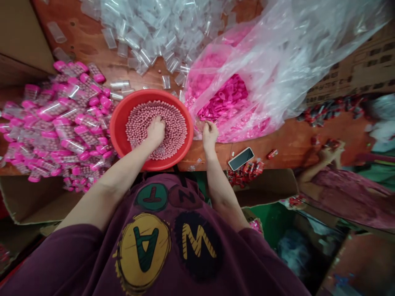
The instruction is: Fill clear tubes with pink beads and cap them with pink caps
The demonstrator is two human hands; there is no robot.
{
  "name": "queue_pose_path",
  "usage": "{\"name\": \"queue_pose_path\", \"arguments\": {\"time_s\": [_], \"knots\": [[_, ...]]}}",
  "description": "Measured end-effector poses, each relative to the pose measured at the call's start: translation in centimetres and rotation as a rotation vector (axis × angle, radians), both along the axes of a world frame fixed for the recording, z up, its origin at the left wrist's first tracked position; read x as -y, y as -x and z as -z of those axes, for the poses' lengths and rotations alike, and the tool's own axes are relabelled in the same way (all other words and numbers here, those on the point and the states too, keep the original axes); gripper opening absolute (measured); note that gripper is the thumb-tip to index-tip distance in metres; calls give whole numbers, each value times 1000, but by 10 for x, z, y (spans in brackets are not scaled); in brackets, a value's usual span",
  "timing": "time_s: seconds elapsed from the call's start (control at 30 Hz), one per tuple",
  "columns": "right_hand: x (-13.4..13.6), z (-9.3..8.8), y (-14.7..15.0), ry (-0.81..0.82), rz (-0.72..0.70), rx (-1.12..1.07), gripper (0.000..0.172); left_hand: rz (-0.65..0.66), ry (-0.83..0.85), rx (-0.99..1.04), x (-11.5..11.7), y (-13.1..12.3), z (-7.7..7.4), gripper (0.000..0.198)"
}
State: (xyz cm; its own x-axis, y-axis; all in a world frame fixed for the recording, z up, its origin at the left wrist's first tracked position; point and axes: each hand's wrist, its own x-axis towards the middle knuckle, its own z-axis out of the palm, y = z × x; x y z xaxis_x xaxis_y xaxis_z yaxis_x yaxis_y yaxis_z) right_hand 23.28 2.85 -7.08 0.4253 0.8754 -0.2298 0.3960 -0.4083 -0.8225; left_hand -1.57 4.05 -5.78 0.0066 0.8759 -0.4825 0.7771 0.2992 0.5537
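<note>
My left hand reaches into a red bowl filled with small pink beads. Its fingers are curled down among the beads, and whatever they grip is hidden. To the right of the bowl, my right hand is closed in a pinch at the edge of a clear plastic bag. Whether the pinch holds the film or something small cannot be made out. Bright pink plastic caps lie inside the bag, just beyond this hand.
Bead-filled tubes with pink caps are heaped at left. Clear empty tubes lie at the back. A phone rests near the edge beside red wrapped pieces. Another person's hands work at far right. Cardboard boxes stand below.
</note>
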Motion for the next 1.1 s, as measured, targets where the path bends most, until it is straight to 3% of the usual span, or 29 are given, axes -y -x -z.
{"name": "queue_pose_path", "arguments": {"time_s": [0.17,0.33,0.47,0.63,0.73,0.87,0.97,1.1], "knots": [[-40,27,-9,256,-159,324,34,40,-39,22,5,-20,17,30],[-52,30,7,421,-227,558,42,-28,-51,186,7,-27,30,26],[-50,28,4,431,-318,659,43,-129,-68,329,9,-18,26,38],[-57,21,0,424,-511,824,45,-221,-99,670,21,10,2,49],[-68,16,-1,411,-573,876,43,-295,-6,922,29,22,-22,57],[-75,8,-10,352,-634,862,35,-360,74,1163,36,26,-57,54],[-68,1,-22,223,-550,755,25,-419,141,1330,39,27,-81,51],[-57,-6,-34,-22,-237,458,12,-474,236,1472,42,30,-104,49]]}}
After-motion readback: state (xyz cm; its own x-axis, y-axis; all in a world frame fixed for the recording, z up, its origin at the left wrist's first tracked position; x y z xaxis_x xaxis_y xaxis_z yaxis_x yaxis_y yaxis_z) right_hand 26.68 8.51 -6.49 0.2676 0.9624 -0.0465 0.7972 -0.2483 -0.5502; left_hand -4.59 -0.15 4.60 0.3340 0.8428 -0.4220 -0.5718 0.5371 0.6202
